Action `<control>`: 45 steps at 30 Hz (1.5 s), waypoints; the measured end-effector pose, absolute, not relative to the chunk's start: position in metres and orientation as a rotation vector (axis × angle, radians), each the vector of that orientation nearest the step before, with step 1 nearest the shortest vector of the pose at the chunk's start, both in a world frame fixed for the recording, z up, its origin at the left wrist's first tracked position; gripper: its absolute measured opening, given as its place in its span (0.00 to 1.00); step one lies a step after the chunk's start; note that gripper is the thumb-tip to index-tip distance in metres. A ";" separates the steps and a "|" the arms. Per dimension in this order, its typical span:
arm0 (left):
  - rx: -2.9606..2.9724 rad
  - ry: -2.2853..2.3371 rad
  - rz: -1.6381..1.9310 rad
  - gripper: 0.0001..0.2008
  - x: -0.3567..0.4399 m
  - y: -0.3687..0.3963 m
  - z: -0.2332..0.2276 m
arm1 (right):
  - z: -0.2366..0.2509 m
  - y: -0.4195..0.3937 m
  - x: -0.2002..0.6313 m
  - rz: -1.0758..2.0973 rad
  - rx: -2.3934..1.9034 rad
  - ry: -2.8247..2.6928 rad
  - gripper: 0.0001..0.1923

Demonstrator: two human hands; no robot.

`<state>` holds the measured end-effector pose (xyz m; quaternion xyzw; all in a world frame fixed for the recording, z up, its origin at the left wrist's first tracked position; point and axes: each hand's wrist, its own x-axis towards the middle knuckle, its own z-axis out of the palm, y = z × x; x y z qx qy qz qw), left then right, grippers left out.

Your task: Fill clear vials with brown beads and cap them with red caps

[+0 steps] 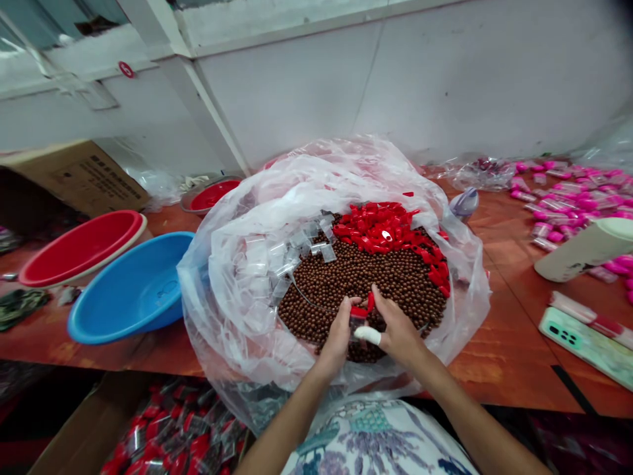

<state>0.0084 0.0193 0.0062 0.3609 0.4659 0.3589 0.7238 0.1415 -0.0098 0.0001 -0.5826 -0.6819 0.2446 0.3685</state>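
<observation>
Over a heap of small brown balls [366, 270], my left hand [337, 335] holds a small clear plastic box with a red cap [358, 313]. My right hand [401, 335] closes on the same box from the other side. A white covering [368, 335] wraps one of its fingers, which lies across the front of the box. Beside the right fingertips the red flip lid [370, 302] stands up. Loose red caps [378, 224] lie at the back of the heap, and empty clear boxes [267, 260] lie at its left.
A crumpled clear plastic bag [222, 316] surrounds the heap on the red-brown table [499, 343]. At left are a blue basin [133, 290], a red basin [84, 247] and a carton [74, 178]. Pink-capped tubes [573, 198], a cup [583, 249] and a phone [588, 346] lie right. Filled red-capped boxes [173, 429] sit below.
</observation>
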 end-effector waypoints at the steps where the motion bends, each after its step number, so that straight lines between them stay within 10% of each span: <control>1: 0.793 1.018 0.792 0.29 0.009 0.019 0.006 | 0.001 -0.011 0.138 0.616 -1.467 -1.802 0.42; 45: 1.121 0.998 0.807 0.18 0.010 0.045 0.000 | -0.013 0.005 0.150 0.146 -1.308 -2.142 0.32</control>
